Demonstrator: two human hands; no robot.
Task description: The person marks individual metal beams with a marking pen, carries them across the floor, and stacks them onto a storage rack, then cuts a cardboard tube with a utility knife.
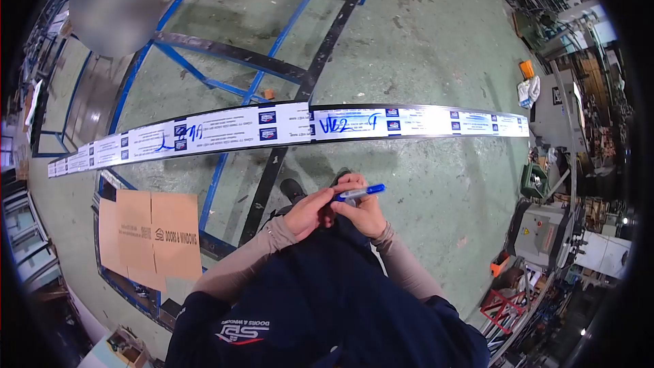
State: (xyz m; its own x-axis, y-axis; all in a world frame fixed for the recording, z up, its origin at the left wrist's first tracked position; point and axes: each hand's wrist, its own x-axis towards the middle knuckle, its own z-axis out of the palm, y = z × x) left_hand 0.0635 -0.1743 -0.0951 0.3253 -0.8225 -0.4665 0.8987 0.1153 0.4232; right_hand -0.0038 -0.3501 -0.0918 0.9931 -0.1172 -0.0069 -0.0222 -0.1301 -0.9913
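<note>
Both hands meet in front of my body, above the floor. My right hand [364, 217] is closed on a blue and white marker pen [357, 193], which lies across its fingers with a blue end pointing right. My left hand [308, 214] has its fingers bent together around the pen's left end, where its grip is partly hidden. Beyond the hands, a long profile [231, 129] wrapped in white printed film spans the view. Blue handwriting [337, 125] marks the film. At its middle, two lengths appear to meet or overlap.
A blue and black metal frame [272, 51] supports the profile. Flattened cardboard [150, 235] lies on the lower left part of the framework. A grey machine box [536, 233], a green bin [535, 180] and a red wire rack [503, 310] line the right side. Another person stands upper left.
</note>
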